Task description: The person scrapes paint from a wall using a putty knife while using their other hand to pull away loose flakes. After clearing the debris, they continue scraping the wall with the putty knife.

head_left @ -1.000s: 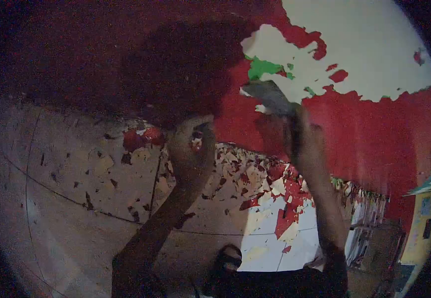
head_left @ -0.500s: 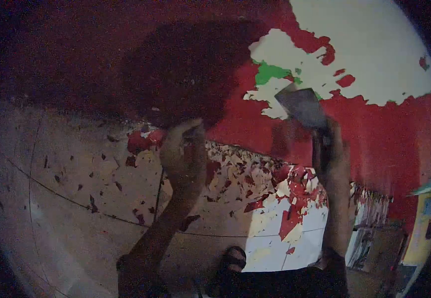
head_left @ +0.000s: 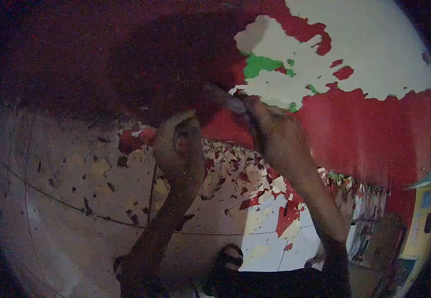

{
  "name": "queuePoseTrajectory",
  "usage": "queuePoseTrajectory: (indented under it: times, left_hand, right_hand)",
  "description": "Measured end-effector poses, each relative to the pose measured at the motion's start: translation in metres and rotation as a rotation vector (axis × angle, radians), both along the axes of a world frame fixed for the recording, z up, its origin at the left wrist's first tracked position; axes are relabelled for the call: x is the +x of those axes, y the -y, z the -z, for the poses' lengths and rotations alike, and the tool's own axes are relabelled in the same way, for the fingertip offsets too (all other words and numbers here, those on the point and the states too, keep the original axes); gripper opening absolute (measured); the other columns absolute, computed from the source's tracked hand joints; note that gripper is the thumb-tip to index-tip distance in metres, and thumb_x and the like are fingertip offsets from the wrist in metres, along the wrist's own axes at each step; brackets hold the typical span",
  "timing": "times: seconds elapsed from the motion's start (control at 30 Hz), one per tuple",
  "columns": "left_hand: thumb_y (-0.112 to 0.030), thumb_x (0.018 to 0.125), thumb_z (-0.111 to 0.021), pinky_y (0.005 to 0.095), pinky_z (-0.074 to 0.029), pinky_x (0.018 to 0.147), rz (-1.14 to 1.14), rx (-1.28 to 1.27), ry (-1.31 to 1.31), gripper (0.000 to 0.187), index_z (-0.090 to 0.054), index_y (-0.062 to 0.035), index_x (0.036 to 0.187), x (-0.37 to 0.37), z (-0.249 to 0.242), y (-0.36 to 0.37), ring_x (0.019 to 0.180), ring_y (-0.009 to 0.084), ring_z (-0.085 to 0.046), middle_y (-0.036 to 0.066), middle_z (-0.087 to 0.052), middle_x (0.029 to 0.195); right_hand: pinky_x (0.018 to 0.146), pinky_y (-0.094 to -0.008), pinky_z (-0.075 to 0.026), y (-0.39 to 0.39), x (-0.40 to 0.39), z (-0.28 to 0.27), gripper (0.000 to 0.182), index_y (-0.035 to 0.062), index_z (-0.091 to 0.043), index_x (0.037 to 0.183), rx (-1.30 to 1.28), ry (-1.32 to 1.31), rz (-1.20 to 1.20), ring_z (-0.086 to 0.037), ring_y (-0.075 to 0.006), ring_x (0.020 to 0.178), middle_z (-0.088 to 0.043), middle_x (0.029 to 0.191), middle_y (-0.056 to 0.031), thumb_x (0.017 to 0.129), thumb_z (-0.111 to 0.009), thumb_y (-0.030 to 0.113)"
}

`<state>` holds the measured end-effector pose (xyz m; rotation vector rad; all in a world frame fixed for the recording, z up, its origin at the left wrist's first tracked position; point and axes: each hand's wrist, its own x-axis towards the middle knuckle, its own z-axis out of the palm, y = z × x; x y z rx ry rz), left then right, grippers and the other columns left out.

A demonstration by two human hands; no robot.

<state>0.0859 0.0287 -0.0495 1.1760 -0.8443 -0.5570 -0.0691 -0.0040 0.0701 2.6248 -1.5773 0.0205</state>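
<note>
My right hand (head_left: 277, 131) is wrapped round the dark handle of a paint scraper (head_left: 234, 103). The grey blade points left and lies at the red painted wall (head_left: 354, 134), by the ragged edge of a bare white patch (head_left: 275, 87). Motion smears the blade, so its exact contact is hard to tell. Lower left, my left hand (head_left: 178, 144) is curled closed in front of the base of the wall; what it holds, if anything, is too dark to make out. Some green paint (head_left: 260, 65) shows within the white patch.
Flakes of red and pale paint (head_left: 235, 174) litter the tiled floor (head_left: 215, 243) along the wall's foot. A sandalled foot (head_left: 233, 256) is below. A yellow building (head_left: 421, 223) stands at the far right. Shadow covers the wall's left part.
My right hand has swept left and slightly down with the scraper, off the white patch's middle to its left lower edge. A larger bare area shows there. My left hand has barely moved.
</note>
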Motion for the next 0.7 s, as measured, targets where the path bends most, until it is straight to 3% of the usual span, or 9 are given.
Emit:
queuePoseTrajectory:
  times: [0.1,0.2,0.27,0.4,0.5,0.57,0.7]
  left_hand:
    - [-0.022,0.085,-0.063,0.0326,-0.048,0.077,0.068,0.051,-0.042,0.025,-0.062,0.0004,0.096,0.005,-0.016,0.000,0.083,0.0200,-0.061,0.012,-0.063,0.088]
    - [-0.027,0.086,-0.063,0.0342,-0.050,0.072,0.179,0.151,0.442,0.028,-0.062,-0.0001,0.094,0.011,-0.039,0.015,0.075,0.0257,-0.064,0.014,-0.064,0.080]
    - [-0.028,0.084,-0.065,0.0349,-0.048,0.063,0.162,0.133,0.503,0.024,-0.063,-0.0035,0.087,0.000,-0.049,0.030,0.066,0.0249,-0.062,0.014,-0.061,0.071]
    - [-0.028,0.085,-0.064,0.0372,-0.046,0.056,0.130,0.005,0.535,0.022,-0.062,-0.0062,0.079,-0.014,-0.051,0.048,0.057,0.0259,-0.060,0.014,-0.057,0.061]
    - [-0.032,0.087,-0.057,0.0417,-0.046,0.055,0.215,0.059,0.451,0.031,-0.058,-0.0031,0.077,-0.011,-0.046,0.049,0.062,0.0293,-0.063,0.015,-0.062,0.068]
    - [-0.032,0.088,-0.055,0.0427,-0.046,0.057,0.394,0.004,0.340,0.031,-0.059,-0.0031,0.079,0.019,-0.033,0.042,0.065,0.0315,-0.063,0.016,-0.062,0.070]
    - [-0.034,0.088,-0.055,0.0416,-0.044,0.061,0.325,0.279,0.314,0.033,-0.059,-0.0024,0.080,0.020,0.023,0.016,0.065,0.0298,-0.058,0.015,-0.059,0.070]
  right_hand:
    - [0.055,-0.0344,-0.046,-0.014,-0.021,-0.020,0.025,0.0055,-0.047,0.114,0.065,0.300,0.106,-0.059,-0.0185,0.063,-0.060,0.075,-0.0106,0.092,-0.052,0.015]
    - [0.053,-0.0309,-0.043,-0.025,-0.065,-0.022,0.023,0.0052,-0.046,0.114,0.083,0.653,0.258,-0.050,-0.0139,0.060,-0.054,0.070,-0.0089,0.094,-0.051,0.015]
    - [0.054,-0.0274,-0.040,-0.031,-0.074,-0.016,0.021,0.0041,-0.046,0.111,0.113,0.853,0.356,-0.045,-0.0094,0.062,-0.051,0.072,-0.0050,0.094,-0.051,0.015]
    - [0.056,-0.0273,-0.041,-0.041,-0.079,-0.011,0.021,0.0031,-0.046,0.110,0.110,0.834,0.339,-0.047,-0.0093,0.064,-0.053,0.075,-0.0033,0.094,-0.052,0.016]
    - [0.054,-0.0281,-0.041,-0.044,-0.079,-0.009,0.021,0.0045,-0.047,0.110,0.099,0.823,0.335,-0.047,-0.0091,0.062,-0.054,0.072,-0.0043,0.093,-0.052,0.016]
    - [0.052,-0.0290,-0.041,-0.045,-0.080,-0.009,0.020,0.0054,-0.047,0.109,0.101,0.758,0.312,-0.047,-0.0094,0.060,-0.055,0.070,-0.0048,0.093,-0.052,0.016]
    - [0.051,-0.0312,-0.042,-0.047,-0.077,-0.005,0.021,0.0062,-0.048,0.109,0.126,0.732,0.292,-0.049,-0.0113,0.057,-0.056,0.068,-0.0078,0.092,-0.053,0.017]
